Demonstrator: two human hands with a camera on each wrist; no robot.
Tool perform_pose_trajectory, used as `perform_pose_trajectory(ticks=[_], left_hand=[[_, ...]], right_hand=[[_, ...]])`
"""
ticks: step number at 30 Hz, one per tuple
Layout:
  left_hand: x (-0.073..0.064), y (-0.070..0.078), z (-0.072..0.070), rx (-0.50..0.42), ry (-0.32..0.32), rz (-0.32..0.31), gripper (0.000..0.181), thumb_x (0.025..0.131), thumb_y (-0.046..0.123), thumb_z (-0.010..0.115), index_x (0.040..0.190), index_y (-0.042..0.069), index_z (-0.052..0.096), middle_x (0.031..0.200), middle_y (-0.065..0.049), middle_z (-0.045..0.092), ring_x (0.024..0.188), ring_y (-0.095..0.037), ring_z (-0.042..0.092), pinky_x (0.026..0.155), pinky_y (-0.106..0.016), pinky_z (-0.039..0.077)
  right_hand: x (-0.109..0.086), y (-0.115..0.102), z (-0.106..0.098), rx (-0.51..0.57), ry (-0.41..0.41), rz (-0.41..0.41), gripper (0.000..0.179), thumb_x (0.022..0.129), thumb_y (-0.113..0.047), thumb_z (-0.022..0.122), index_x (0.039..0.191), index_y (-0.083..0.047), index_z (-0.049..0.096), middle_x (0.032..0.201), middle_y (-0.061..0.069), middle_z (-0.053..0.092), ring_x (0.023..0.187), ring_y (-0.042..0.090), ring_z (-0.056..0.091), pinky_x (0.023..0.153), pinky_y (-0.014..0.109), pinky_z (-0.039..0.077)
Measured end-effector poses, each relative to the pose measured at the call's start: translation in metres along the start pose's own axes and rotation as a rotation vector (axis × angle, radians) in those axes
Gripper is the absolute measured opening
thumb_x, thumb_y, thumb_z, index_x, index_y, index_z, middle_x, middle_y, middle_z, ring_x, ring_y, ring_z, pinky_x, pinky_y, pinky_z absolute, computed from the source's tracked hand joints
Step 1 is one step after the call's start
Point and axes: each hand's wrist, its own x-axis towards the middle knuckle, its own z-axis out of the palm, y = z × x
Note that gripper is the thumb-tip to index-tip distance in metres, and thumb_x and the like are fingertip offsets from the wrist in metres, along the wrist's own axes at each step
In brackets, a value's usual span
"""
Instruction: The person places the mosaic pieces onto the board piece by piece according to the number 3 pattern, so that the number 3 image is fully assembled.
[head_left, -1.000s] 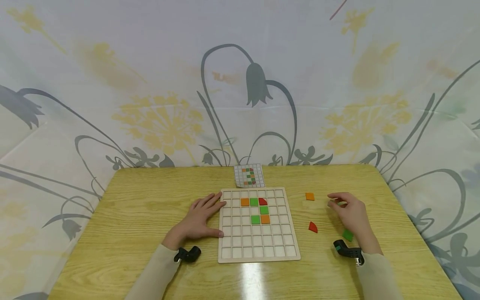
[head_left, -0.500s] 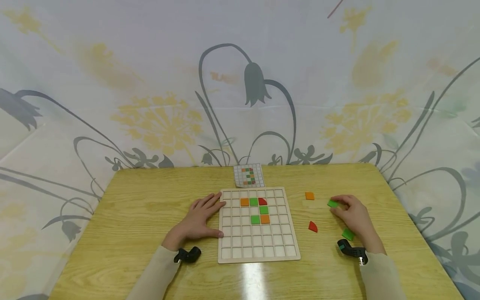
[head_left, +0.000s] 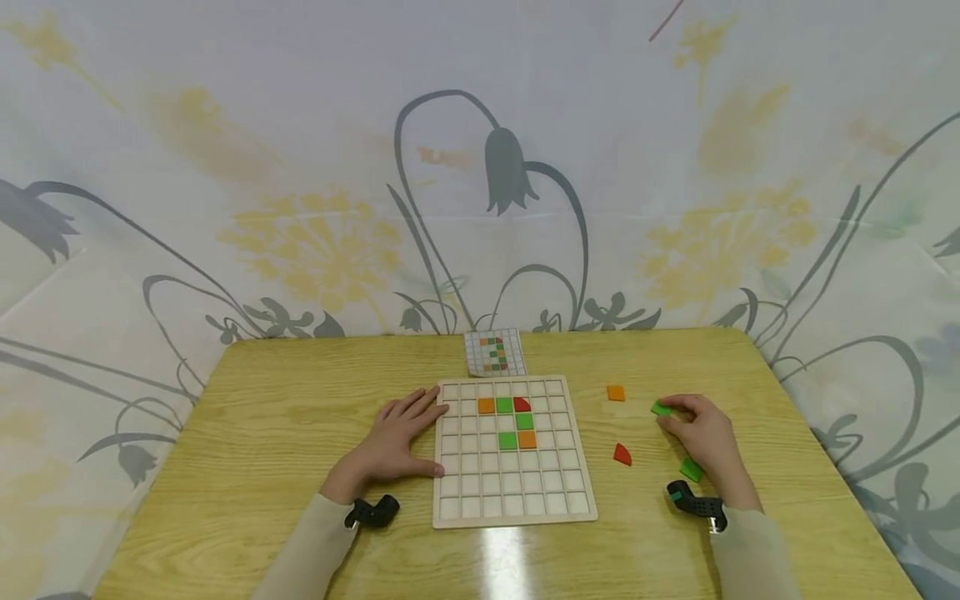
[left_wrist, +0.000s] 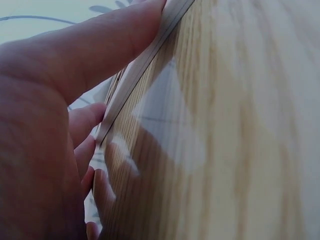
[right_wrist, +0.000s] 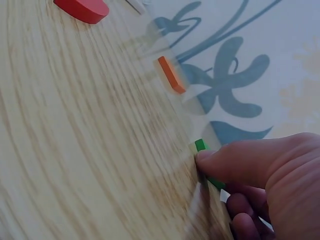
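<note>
Along the left edge of a wooden grid board (head_left: 516, 522), my left hand (head_left: 396, 443) rests with its fingers spread; fingertips and thumb touch the rim. Set in the grid are orange (head_left: 486, 406), green and red tiles, arranged in a hooked shape. Right of the board, my right hand (head_left: 703, 429) pinches a green tile (head_left: 660, 408) between thumb and fingers, low over the table. The right wrist view shows this tile's green edge (right_wrist: 200, 144) beside the thumb; the rest is hidden by the hand. Another green tile (head_left: 690, 470) lies near the right wrist, partly covered.
An orange tile (head_left: 616, 392) and a red quarter-circle tile (head_left: 622, 454) lie between board and right hand. Behind the board lies a printed pattern card (head_left: 495, 352). A flowered cloth (head_left: 450, 250) rises at the wooden table's back edge.
My right thumb and fingers have closed on the green tile, which was mostly hidden under the hand before. My left hand keeps its place at the board.
</note>
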Motion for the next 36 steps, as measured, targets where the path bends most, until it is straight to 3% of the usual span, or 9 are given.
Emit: perform_pose_trajectory(ticks=[16,36], left_hand=[[-0.0003,-0.003,0.0015,-0.001,0.005,0.004,0.097,0.08,0.06,0.073,0.158,0.018,0.033,0.167,-0.004,0.012,0.152,-0.031,0.007,0.113,-0.062,0.008],[0.0003,-0.0048,0.0041,-0.001,0.014,0.011,0.097,0.08,0.061,0.073,0.157,0.017,0.035,0.166,-0.005,0.013,0.151,-0.033,0.008,0.112,-0.062,0.009]], right_hand=[[0.0028,0.0034,0.0044,-0.041,0.069,-0.015,0.028,0.091,-0.015,0.073,0.115,0.001,0.071,0.115,0.023,0.064,0.096,0.033,0.058,0.079,0.042,0.044],[-0.0015,0.0009,0.0037,-0.032,0.055,0.049,0.035,0.091,-0.025,0.075,0.116,-0.001,0.072,0.106,0.016,0.067,0.089,0.025,0.057,0.073,0.034,0.045]])
